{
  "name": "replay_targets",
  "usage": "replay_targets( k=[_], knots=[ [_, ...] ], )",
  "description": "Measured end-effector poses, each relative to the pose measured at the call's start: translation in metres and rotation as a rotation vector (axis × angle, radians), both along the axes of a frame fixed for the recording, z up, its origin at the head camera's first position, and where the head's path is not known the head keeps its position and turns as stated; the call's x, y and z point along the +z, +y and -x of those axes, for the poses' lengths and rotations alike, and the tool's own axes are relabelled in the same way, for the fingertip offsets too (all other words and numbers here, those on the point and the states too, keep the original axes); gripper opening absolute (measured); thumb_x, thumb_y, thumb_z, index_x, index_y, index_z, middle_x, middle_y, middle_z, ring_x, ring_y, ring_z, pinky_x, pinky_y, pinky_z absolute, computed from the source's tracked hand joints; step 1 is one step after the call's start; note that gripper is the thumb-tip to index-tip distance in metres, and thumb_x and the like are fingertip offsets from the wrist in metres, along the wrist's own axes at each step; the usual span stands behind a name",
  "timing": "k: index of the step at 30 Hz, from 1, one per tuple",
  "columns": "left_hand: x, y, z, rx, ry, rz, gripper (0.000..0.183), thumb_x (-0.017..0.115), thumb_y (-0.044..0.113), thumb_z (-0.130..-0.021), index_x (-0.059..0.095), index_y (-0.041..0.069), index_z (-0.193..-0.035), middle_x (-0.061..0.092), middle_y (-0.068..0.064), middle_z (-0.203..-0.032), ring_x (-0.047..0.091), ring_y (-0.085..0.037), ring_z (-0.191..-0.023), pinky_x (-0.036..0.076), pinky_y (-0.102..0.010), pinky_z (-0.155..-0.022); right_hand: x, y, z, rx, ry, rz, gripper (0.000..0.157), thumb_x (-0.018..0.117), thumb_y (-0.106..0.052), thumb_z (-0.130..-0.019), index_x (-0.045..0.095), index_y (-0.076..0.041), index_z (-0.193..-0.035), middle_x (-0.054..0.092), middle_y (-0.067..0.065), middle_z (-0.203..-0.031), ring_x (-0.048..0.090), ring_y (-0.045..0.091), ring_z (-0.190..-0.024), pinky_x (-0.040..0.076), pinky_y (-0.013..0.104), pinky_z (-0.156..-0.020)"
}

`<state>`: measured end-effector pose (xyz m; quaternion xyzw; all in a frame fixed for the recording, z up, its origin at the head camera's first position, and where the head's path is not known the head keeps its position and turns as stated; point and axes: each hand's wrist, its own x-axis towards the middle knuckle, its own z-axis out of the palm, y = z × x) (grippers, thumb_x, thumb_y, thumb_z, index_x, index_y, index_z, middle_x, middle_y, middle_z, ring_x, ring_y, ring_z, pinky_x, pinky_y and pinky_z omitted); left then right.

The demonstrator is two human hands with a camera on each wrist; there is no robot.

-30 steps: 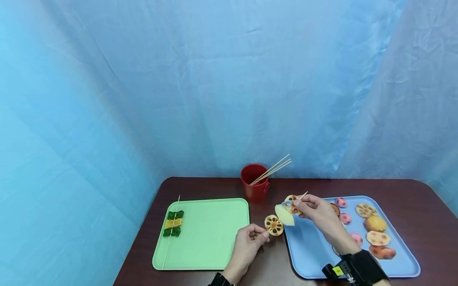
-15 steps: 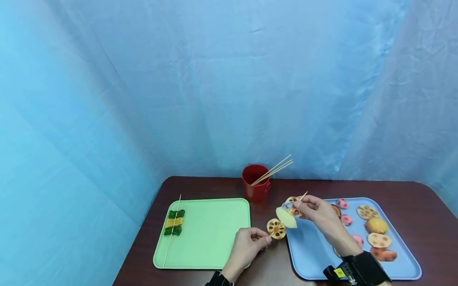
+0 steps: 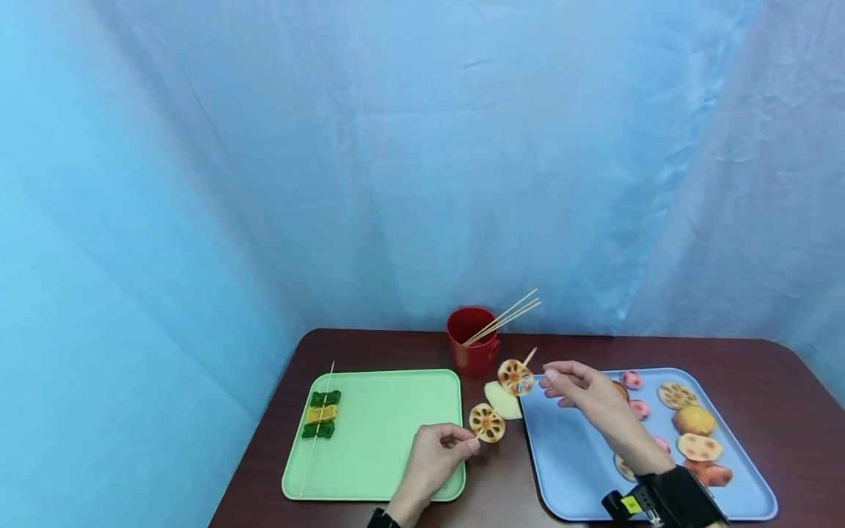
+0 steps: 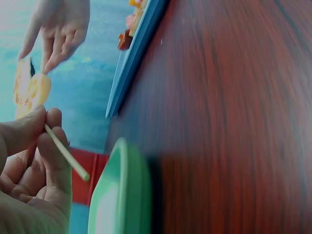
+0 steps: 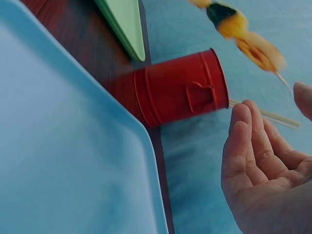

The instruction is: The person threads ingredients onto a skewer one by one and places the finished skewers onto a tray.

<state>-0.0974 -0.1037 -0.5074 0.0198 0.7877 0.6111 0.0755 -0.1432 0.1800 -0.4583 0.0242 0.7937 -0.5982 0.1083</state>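
Note:
My left hand (image 3: 436, 462) pinches the lower end of a wooden skewer (image 4: 68, 155) between thumb and fingertips, near the green tray's right edge. Threaded on that skewer are a lotus root slice (image 3: 487, 423), a pale green-yellow slice (image 3: 503, 401) and another lotus root slice (image 3: 516, 378). The bare tip points up and to the right. A gap separates it from my right hand (image 3: 584, 392), which hangs over the blue tray (image 3: 561, 447) with its fingers relaxed and nothing between them. In the right wrist view the skewered slices (image 5: 263, 51) hang beyond the thumb.
The green tray (image 3: 389, 433) on the left bears a finished-looking skewer with green and yellow pieces (image 3: 321, 414). A red bucket (image 3: 472, 359) with several bare sticks (image 3: 505, 319) stands behind. Food pieces, including a yellow round one (image 3: 694, 420), lie along the blue tray's right side.
My right hand has let go of the skewer's tip. The left hand has carried the loaded skewer leftward, away from the blue tray, while the right hand stays in nearly the same place.

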Motion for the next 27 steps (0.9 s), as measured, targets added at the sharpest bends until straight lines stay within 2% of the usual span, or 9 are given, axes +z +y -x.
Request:
replay_targets(
  k=[8, 11, 15, 19, 23, 27],
  knots=[
    [0.009, -0.049, -0.002, 0.056, 0.075, 0.151, 0.007, 0.085, 0.009, -0.084, 0.081, 0.005, -0.087, 0.073, 0.000, -0.075, 0.063, -0.007, -0.067, 0.050, -0.021, -0.061, 0.001, 0.019, -0.004, -0.019, 0.073, -0.043, 0.063, 0.057, -0.050, -0.104, 0.055, -0.001, -0.143, 0.069, 0.015, -0.124, 0.068, 0.018, -0.104, 0.056, 0.027, -0.084],
    [0.011, -0.069, -0.003, 0.081, 0.078, 0.218, 0.007, 0.085, 0.011, -0.085, 0.081, 0.007, -0.087, 0.073, 0.001, -0.076, 0.064, -0.010, -0.068, 0.051, -0.023, -0.062, 0.000, 0.021, -0.005, -0.015, 0.090, -0.056, 0.060, 0.057, -0.048, -0.105, 0.055, -0.001, -0.141, 0.070, 0.015, -0.121, 0.068, 0.017, -0.101, 0.056, 0.026, -0.083],
    [0.012, -0.090, -0.002, 0.111, 0.078, 0.304, 0.006, 0.084, 0.012, -0.085, 0.081, 0.008, -0.088, 0.072, 0.003, -0.076, 0.064, -0.012, -0.068, 0.051, -0.024, -0.062, -0.002, 0.020, -0.005, -0.010, 0.106, -0.068, 0.056, 0.058, -0.044, -0.105, 0.057, 0.001, -0.139, 0.071, 0.014, -0.117, 0.069, 0.024, -0.100, 0.057, 0.028, -0.082],
    [0.014, -0.106, -0.003, 0.150, 0.114, 0.400, 0.005, 0.084, 0.013, -0.085, 0.081, 0.010, -0.088, 0.072, 0.005, -0.075, 0.064, -0.010, -0.067, 0.051, -0.025, -0.062, -0.002, 0.021, -0.007, -0.001, 0.085, -0.076, 0.054, 0.060, -0.041, -0.105, 0.057, 0.001, -0.139, 0.071, 0.014, -0.115, 0.068, 0.029, -0.099, 0.058, 0.031, -0.082],
    [0.016, -0.117, -0.004, 0.199, 0.141, 0.522, 0.004, 0.084, 0.013, -0.083, 0.081, 0.012, -0.085, 0.071, 0.007, -0.073, 0.063, -0.007, -0.065, 0.050, -0.027, -0.061, -0.002, 0.022, -0.008, 0.001, 0.073, -0.079, 0.050, 0.059, -0.036, -0.106, 0.056, 0.001, -0.139, 0.071, 0.014, -0.115, 0.068, 0.026, -0.096, 0.058, 0.033, -0.082],
    [0.016, -0.125, -0.003, 0.234, 0.132, 0.618, 0.004, 0.084, 0.013, -0.083, 0.080, 0.013, -0.083, 0.069, 0.008, -0.070, 0.062, -0.008, -0.062, 0.050, -0.031, -0.060, -0.003, 0.023, -0.009, 0.003, 0.072, -0.078, 0.045, 0.058, -0.030, -0.108, 0.056, 0.002, -0.139, 0.071, 0.014, -0.114, 0.068, 0.024, -0.095, 0.058, 0.032, -0.082]
  ],
)
